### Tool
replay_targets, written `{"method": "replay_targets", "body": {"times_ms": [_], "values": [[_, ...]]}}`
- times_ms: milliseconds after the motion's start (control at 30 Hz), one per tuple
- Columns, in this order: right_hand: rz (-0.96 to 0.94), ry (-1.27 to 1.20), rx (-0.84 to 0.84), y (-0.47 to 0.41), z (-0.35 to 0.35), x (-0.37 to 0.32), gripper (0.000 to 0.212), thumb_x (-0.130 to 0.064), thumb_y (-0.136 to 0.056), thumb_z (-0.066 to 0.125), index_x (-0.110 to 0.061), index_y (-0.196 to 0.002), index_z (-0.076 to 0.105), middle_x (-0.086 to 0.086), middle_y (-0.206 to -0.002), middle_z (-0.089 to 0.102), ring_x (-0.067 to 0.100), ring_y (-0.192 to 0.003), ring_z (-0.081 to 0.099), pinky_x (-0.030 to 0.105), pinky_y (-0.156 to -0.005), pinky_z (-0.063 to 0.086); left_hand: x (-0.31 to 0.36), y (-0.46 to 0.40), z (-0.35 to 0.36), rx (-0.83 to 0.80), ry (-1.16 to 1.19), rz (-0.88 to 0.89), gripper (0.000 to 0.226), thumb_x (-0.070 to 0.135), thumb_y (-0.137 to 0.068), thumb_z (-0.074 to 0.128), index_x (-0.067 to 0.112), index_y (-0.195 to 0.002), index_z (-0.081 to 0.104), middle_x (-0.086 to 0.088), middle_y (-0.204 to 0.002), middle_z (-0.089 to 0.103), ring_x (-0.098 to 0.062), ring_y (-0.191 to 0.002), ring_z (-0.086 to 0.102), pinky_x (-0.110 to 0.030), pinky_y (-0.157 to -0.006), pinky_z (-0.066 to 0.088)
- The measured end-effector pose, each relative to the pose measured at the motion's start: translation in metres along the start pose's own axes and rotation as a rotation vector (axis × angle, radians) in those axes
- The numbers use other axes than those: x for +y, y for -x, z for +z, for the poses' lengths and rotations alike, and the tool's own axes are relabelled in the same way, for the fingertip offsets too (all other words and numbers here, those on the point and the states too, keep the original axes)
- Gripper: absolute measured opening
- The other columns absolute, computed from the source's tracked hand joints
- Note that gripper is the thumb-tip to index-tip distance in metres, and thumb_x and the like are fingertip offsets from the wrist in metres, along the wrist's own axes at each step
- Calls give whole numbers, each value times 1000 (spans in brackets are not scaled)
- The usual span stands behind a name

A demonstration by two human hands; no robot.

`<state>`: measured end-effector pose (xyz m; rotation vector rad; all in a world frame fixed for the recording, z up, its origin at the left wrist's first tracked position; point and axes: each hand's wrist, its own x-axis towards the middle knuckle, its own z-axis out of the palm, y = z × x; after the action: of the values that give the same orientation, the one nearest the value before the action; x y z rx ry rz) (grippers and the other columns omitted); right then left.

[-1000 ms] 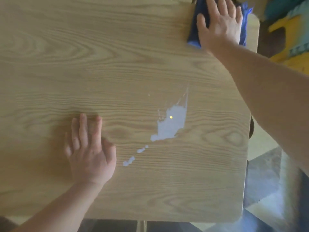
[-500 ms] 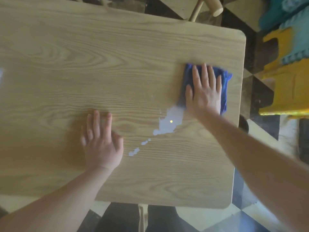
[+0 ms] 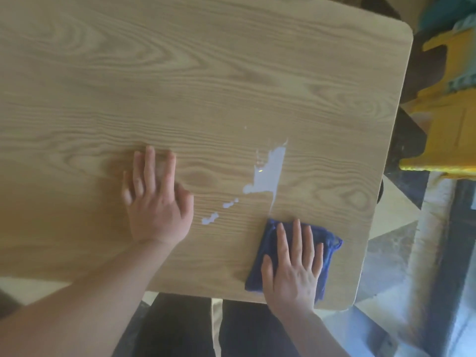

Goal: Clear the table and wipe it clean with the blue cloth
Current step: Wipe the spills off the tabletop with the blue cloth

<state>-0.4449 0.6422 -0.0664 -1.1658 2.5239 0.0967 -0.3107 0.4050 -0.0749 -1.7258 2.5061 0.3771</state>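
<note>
A light wooden table (image 3: 180,81) fills most of the head view. A white liquid spill (image 3: 268,173) lies right of centre, with two smaller white blobs (image 3: 219,211) trailing toward the near edge. The blue cloth (image 3: 262,261) lies crumpled near the table's near right corner. My right hand (image 3: 293,269) presses flat on the cloth, fingers spread. My left hand (image 3: 157,199) rests flat on the bare wood left of the spill, holding nothing.
A yellow plastic piece of furniture (image 3: 448,114) stands on the floor past the table's right edge, with teal items above it. Patterned floor tiles (image 3: 401,253) show to the right. My dark-trousered legs (image 3: 180,328) sit under the near edge.
My right hand has dragged the blue cloth from the far right corner down along the spill's right side to the near right corner. The left hand stayed flat in place.
</note>
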Motion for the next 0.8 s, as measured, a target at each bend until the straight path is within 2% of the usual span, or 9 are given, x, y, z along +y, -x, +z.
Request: {"method": "replay_targets", "body": {"times_ms": [167, 300, 500, 633, 800], "values": [[-40, 11, 48, -89, -30, 1, 66, -45, -93, 38, -27, -155, 27, 5, -166, 19, 28, -153, 14, 53, -124, 8, 0, -1, 1, -14, -18, 9, 68, 34, -89, 37, 23, -155, 24, -10, -166, 9, -28, -154, 3, -49, -123, 5], [-34, 17, 192, -195, -62, -4, 65, -47, -95, 36, -29, -157, 26, 3, -166, 20, 27, -153, 15, 52, -124, 9, 0, 0, 2, 2, -16, 6, 69, 33, -88, 41, 24, -154, 24, -10, -165, 11, -29, -154, 5, -50, -123, 6], [0, -47, 240, -332, -111, -17, 65, -50, -96, 24, -33, -159, 16, -1, -168, 11, 22, -155, 6, 50, -125, 3, -1, 1, 4, 44, -8, 12, 69, 35, -85, 40, 24, -153, 29, -10, -165, 15, -29, -153, 9, -51, -122, 10], [-7, -45, 243, -348, -113, -16, 65, -51, -98, 20, -32, -159, 12, 0, -168, 6, 21, -155, 2, 49, -125, 1, -1, -2, 4, 20, -4, 16, 71, 40, -85, 32, 24, -153, 27, -9, -165, 13, -28, -153, 6, -51, -122, 8], [8, -59, 225, -319, -103, -16, 66, -50, -98, 20, -29, -160, 10, 3, -168, 5, 23, -155, 1, 52, -125, 1, -2, 1, 5, 5, -5, 20, 70, 37, -87, 35, 26, -155, 23, -9, -165, 10, -28, -153, 5, -53, -122, 9]]}}
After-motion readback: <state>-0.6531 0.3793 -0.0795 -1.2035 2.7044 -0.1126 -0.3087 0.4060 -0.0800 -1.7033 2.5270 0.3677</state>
